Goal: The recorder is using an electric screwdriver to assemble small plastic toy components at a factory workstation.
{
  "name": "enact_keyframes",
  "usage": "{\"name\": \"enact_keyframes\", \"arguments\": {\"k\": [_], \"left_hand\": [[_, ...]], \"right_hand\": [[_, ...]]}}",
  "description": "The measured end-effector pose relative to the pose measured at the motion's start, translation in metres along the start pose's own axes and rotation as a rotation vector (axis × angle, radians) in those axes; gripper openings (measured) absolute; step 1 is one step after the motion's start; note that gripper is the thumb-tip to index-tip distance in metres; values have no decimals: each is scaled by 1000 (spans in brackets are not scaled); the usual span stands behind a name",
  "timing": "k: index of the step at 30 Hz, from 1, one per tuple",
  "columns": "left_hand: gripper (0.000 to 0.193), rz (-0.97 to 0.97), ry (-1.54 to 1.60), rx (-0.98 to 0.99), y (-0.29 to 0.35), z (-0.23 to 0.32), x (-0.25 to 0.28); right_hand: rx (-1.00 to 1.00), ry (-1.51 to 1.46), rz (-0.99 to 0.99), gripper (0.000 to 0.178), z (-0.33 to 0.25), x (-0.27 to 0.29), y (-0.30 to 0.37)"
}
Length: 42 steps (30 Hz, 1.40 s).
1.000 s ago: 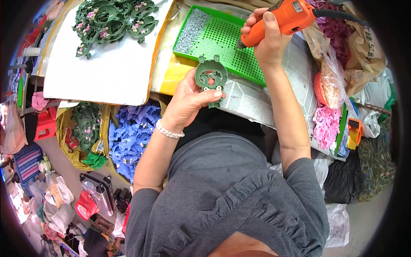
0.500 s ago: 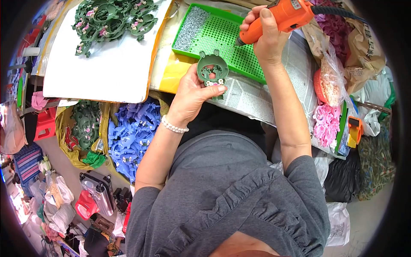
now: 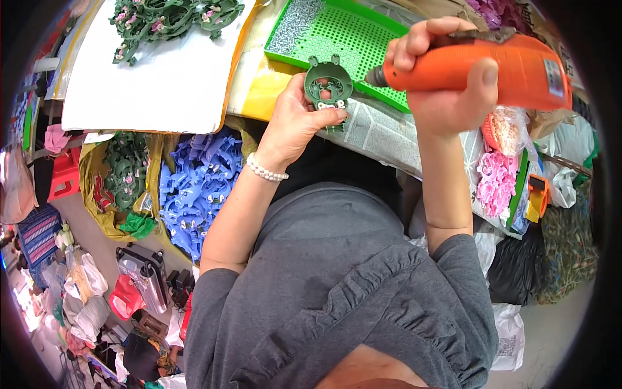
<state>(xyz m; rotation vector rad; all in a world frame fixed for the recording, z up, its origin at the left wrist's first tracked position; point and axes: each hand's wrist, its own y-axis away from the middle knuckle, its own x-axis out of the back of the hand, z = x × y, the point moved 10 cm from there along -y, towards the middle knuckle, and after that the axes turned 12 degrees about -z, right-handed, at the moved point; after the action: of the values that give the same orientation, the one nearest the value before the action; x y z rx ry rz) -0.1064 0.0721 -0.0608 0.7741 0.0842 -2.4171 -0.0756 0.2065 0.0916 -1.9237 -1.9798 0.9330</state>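
While our left hand (image 3: 291, 123) is holding a dark-green ring-shaped plastic frame (image 3: 329, 70) clamped between its fingers beside a bright-green perforated plastic tray (image 3: 353, 35), our right hand's (image 3: 444, 107) fingers are gripping an orange power driver (image 3: 447, 68); slackening, we could be scratching the frame with the tip.

Pretty bright overall, white board (image 3: 152, 71) nearly blown out, harsh glare down the left rim, fisheye corners totally black.
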Motion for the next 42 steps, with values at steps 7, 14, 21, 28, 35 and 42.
{"name": "enact_keyframes", "arguments": {"k": [7,14,21,28,35,42], "left_hand": [[45,1,-9,-26,0,1,-1],[44,-5,-25,-52,2,5,-3],[46,10,-11,-58,2,7,-4],[49,57,-4,-99,0,8,-4],[49,19,10,-126,4,7,-5],[50,-170,268,-22,8,5,-8]], "right_hand": [[-55,50,15,61,6,-22,14],[-100,88,65,58,15,-22,21],[-121,119,105,54,29,-15,27],[-154,113,72,53,38,-24,34],[-51,0,-1,60,7,-18,18],[-55,9,143,57,4,21,14]]}}
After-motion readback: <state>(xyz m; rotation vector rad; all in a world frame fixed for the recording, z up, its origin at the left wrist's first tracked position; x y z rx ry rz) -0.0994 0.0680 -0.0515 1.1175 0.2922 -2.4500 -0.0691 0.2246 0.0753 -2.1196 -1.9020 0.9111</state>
